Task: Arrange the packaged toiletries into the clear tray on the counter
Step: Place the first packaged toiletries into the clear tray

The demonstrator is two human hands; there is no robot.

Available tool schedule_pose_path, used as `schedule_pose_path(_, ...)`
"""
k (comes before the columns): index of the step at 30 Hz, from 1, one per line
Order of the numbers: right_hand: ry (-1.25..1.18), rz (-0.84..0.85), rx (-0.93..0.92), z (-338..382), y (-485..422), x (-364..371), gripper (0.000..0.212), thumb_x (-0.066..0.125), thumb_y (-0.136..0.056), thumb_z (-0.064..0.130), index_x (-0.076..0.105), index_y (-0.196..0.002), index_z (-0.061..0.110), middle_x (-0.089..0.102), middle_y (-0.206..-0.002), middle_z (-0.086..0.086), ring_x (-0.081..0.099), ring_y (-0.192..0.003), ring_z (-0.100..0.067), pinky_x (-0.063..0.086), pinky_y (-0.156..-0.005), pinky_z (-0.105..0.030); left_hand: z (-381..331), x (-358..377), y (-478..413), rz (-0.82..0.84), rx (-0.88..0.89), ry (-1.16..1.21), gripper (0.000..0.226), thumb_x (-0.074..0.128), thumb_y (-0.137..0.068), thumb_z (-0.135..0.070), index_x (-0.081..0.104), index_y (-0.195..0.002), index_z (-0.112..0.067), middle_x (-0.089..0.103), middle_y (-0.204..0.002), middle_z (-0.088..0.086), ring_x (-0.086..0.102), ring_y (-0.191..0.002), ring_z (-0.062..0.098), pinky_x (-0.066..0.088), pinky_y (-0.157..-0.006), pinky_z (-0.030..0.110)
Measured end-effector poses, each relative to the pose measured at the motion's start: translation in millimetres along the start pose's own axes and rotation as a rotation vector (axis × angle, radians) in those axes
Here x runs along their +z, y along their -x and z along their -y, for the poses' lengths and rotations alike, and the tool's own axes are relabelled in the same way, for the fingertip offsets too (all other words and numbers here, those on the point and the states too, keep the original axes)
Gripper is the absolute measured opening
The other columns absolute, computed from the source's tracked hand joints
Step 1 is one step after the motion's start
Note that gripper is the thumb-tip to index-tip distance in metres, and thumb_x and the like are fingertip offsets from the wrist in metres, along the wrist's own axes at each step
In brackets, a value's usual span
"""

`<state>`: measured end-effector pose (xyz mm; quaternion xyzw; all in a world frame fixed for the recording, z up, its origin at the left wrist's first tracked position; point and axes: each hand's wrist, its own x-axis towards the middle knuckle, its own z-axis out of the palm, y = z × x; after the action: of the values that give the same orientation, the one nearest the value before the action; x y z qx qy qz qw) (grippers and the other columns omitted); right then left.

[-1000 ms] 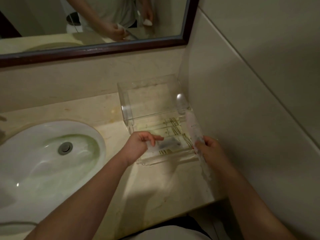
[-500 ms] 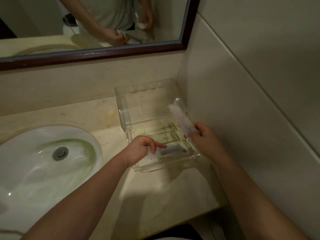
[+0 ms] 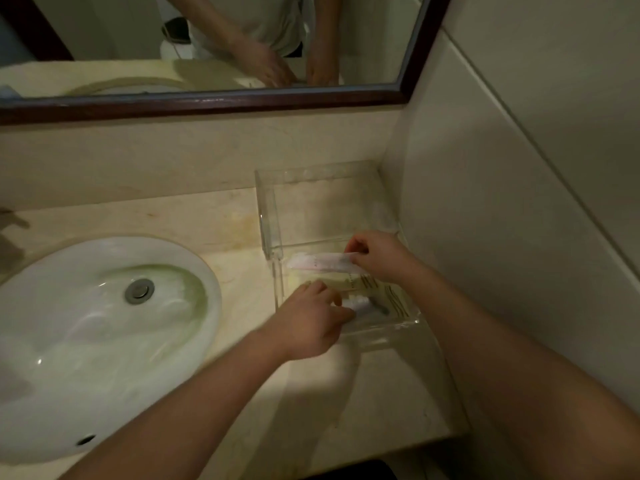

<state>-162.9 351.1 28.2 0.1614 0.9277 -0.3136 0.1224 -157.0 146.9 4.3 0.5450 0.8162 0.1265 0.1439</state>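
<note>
dim bathroom: a beige stone counter [image 3: 363,393] w/ a white oval sink [image 3: 69,341] set into its left part and a metal drain [image 3: 139,291] in the bowl. a mirror [image 3: 207,46] w/ a dark wood frame ran along the back above a low stone ledge. it reflected a person's two forearms & a pale shirt. a pale tiled wall [image 3: 519,202] closed off the right side.

the clear tray [image 3: 268,216] sat on the counter in the back-right corner, its right side against the wall, just right of the sink. it had 2 parts: a taller box at the rear & a lower open section in front.

the right hand [image 3: 379,254] came in from the right, thumb & fingers pinched on the right end of a long packet [image 3: 322,263]. this packet was thin & white and lay crosswise over the front section, close to the rear box, w/ its left end near the tray's left wall. couldn't tell if it rested on anything or hung free.

the left hand [image 3: 308,327] was at the tray's front left, fingers curled onto the left end of a small packet [image 3: 369,305]. this one was clear w/ sth dark inside and lay along the front wall inside the tray. the grip was blurry but looked like a pinch btwn thumb & fingers.

btwn the 2 packets, flat packets [image 3: 374,284], cream w/ gold stripes at the right ends, lay side by side on the tray floor. the hands were near each other but apart.
</note>
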Motion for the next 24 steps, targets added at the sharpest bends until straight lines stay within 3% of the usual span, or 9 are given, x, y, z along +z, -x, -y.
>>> schedule_pose_path(2, -0.009, -0.028, -0.029, 3.5, -1.4, 7.9, 0.008, 0.065, -0.086, 0.022, 0.068, -0.09, 0.027, 0.07, -0.092, 0.003, 0.064, -0.086, -0.014, 0.05, -0.074, -0.028, -10.5, 9.3, 1.1, -0.079, 0.004, 0.011, 0.039, 0.053, -0.083, -0.028, 0.064, -0.121, -0.032, 0.063, -0.1, 0.003, 0.053, -0.088, 0.026, 0.042, -0.073, 0.034)
schedule_pose_path(5, 0.015, 0.078, -0.111, 24.5, -22.4, 37.6, 0.012, 0.063, -0.088, 0.021, 0.071, -0.097, 0.024, 0.07, -0.098, 0.003, 0.064, -0.089, -0.014, 0.049, -0.075, -0.027, -3.0, 23.8, 12.8, -0.191, -0.135, 0.05, 0.046, 0.064, -0.077, -0.015, 0.066, -0.118, -0.034, 0.065, -0.102, 0.002, 0.055, -0.089, 0.023, 0.043, -0.071, 0.033)
schedule_pose_path(10, 0.195, -0.099, -0.105, 16.8, -26.1, 42.2, 0.021, 0.056, -0.089, 0.025, 0.07, -0.105, 0.025, 0.072, -0.104, 0.002, 0.064, -0.093, -0.017, 0.048, -0.075, -0.028, -6.3, 24.2, 4.3, -0.185, -0.195, 0.061, 0.06, 0.073, -0.059, 0.005, 0.074, -0.106, -0.031, 0.065, -0.089, 0.002, 0.057, -0.078, 0.025, 0.036, -0.064, 0.029)
schedule_pose_path(13, 0.301, -0.24, -0.215, 12.0, -18.3, 50.0, 0.023, 0.058, -0.085, 0.029, 0.07, -0.104, 0.022, 0.071, -0.103, -0.001, 0.063, -0.093, -0.022, 0.045, -0.073, -0.031, -4.7, 32.7, 5.5, -0.195, -0.213, 0.104, 0.062, 0.066, -0.061, 0.005, 0.072, -0.111, -0.03, 0.062, -0.084, 0.003, 0.056, -0.076, 0.027, 0.041, -0.062, 0.031)
schedule_pose_path(15, 0.346, -0.211, -0.305, 6.8, -15.3, 56.4, 0.026, 0.062, -0.081, 0.031, 0.07, -0.104, 0.021, 0.07, -0.104, -0.003, 0.061, -0.094, -0.025, 0.046, -0.077, -0.035, -4.9, 37.3, 8.7, -0.204, -0.231, 0.129, 0.061, 0.06, -0.066, 0.003, 0.069, -0.116, -0.031, 0.06, -0.086, 0.003, 0.055, -0.077, 0.027, 0.044, -0.062, 0.033)
schedule_pose_path(19, 0.326, -0.253, -0.315, 2.4, -18.8, 61.5, 0.018, 0.06, -0.083, 0.024, 0.07, -0.098, 0.021, 0.071, -0.096, -0.002, 0.06, -0.089, -0.025, 0.046, -0.074, -0.035, -7.4, 37.8, 12.2, -0.208, -0.23, 0.155, 0.052, 0.042, -0.076, -0.015, 0.068, -0.12, -0.027, 0.059, -0.09, 0.003, 0.055, -0.08, 0.026, 0.048, -0.066, 0.037)
schedule_pose_path(24, 0.332, -0.244, -0.34, -2.0, -22.6, 60.7, 0.014, 0.058, -0.085, 0.022, 0.069, -0.092, 0.018, 0.071, -0.09, -0.005, 0.061, -0.082, -0.027, 0.047, -0.069, -0.037, -8.9, 36.0, 12.6, -0.196, -0.24, 0.161, 0.051, 0.04, -0.078, -0.022, 0.066, -0.122, -0.027, 0.059, -0.093, 0.004, 0.054, -0.085, 0.027, 0.049, -0.071, 0.039)
